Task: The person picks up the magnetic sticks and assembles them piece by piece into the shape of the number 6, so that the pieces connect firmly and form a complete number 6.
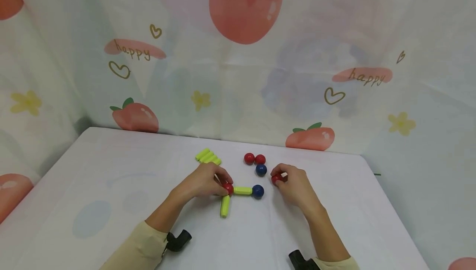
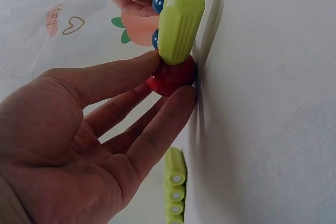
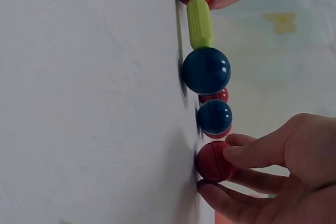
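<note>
Two hands at a ball-and-rod figure on the white table [image 1: 111,171]

Left hand [image 1: 202,183] pinches the glossy red joint ball [image 1: 228,188], two lime ribbed rods [image 1: 243,190] attached; right hand [image 1: 293,185] pinches a loose red ball [image 1: 277,178] just right.

On the table [image 1: 111,187], the left hand [image 1: 202,183] sits left of centre with its fingertips on a ball [image 1: 228,188]. From that ball one rod [image 1: 243,190] runs right to a second ball [image 1: 258,191], and another rod [image 1: 224,206] runs toward the person. Further right, the right hand [image 1: 293,183] pinches a ball [image 1: 276,178]. Behind lie three loose balls [image 1: 255,162], and left of them a row of spare rods [image 1: 208,157], probably four.
</note>
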Tool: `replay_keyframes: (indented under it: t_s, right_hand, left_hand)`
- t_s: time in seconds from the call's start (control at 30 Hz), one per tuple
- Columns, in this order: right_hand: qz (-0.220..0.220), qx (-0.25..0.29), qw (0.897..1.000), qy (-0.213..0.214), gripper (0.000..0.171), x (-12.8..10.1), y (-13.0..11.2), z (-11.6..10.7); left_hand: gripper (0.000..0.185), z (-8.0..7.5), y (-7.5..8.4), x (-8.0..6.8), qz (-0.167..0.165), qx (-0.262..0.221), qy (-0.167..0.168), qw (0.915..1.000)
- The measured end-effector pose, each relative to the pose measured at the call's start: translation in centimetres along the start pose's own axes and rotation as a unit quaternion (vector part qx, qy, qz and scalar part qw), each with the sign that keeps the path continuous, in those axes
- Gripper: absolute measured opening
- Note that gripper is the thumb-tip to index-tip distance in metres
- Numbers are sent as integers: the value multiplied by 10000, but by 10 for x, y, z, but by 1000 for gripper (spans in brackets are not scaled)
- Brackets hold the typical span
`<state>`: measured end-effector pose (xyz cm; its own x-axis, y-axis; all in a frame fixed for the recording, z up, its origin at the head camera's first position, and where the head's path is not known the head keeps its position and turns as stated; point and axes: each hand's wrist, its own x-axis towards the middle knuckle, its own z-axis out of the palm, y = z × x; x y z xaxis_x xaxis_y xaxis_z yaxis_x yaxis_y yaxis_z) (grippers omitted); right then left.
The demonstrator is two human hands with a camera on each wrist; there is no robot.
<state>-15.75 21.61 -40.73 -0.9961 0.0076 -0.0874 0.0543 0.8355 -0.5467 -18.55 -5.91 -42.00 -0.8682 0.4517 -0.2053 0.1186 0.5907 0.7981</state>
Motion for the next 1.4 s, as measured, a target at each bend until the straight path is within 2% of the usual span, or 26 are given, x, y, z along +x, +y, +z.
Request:
replay_keyframes:
  t_s: [0.43,0.7,0.83,1.0,1.1,1.4]
  right_hand:
    - [17,-130,9996,-237,24,-10,-6,-13]
    - [-271,-206,9988,-344,20,-25,-24,-25]
    - [-544,-16,9968,-588,18,-32,-36,-26]
    - [-1024,251,9877,-1153,21,-37,-49,-15]
    - [-1345,219,9802,-1438,20,-39,-55,-5]
    - [-1809,207,9608,-2090,16,-44,-66,22]
  left_hand:
    - [18,-1,-2,0,-11,-56,-81,10000]
    - [19,-3,-1,2,37,-60,-135,9999]
    - [20,-5,0,5,93,-43,-112,9999]
    - [19,-7,-2,5,78,-40,-121,9999]
    - [18,-7,-4,5,93,-65,-127,9999]
    - [16,-7,-6,2,191,-116,-116,9997]
